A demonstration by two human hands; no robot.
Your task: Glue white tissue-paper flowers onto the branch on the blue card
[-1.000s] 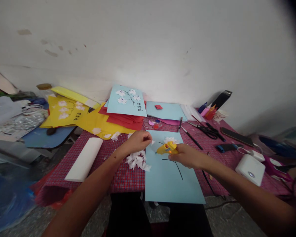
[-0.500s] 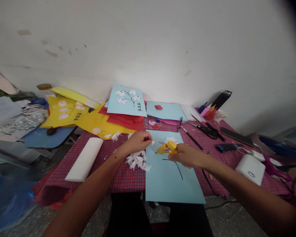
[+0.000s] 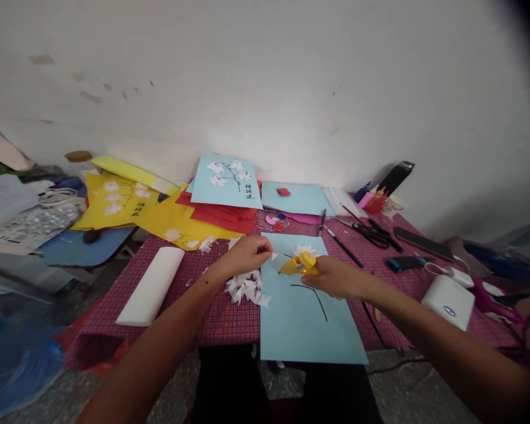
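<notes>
My right hand [image 3: 334, 277] is wrapped round a yellow glue gun [image 3: 297, 264], its nozzle pointing left over a light blue sheet of paper [image 3: 300, 338]. The sheet bears dark painted stems [image 3: 317, 299] and a cluster of white paper bits [image 3: 306, 251] near its top. Between thumb and fingertips my left hand [image 3: 249, 251] pinches a small white paper piece [image 3: 274, 256], close to the nozzle but apart from it. Just below that hand lies a pile of torn white paper [image 3: 246, 288], partly over the sheet's left edge.
A white paper roll [image 3: 152, 285] lies left on the checked tablecloth [image 3: 223, 327]. Behind are a finished blue flower picture [image 3: 225, 182] and yellow sheets [image 3: 181, 221]. Scissors [image 3: 371, 234], a brush pen [image 3: 344, 248], paint bottles [image 3: 375, 202] and a white box [image 3: 449, 301] sit to the right.
Hardly anything differs. Both hands keep their places, with the glue gun and the paper piece still held; the view has shifted very slightly.
</notes>
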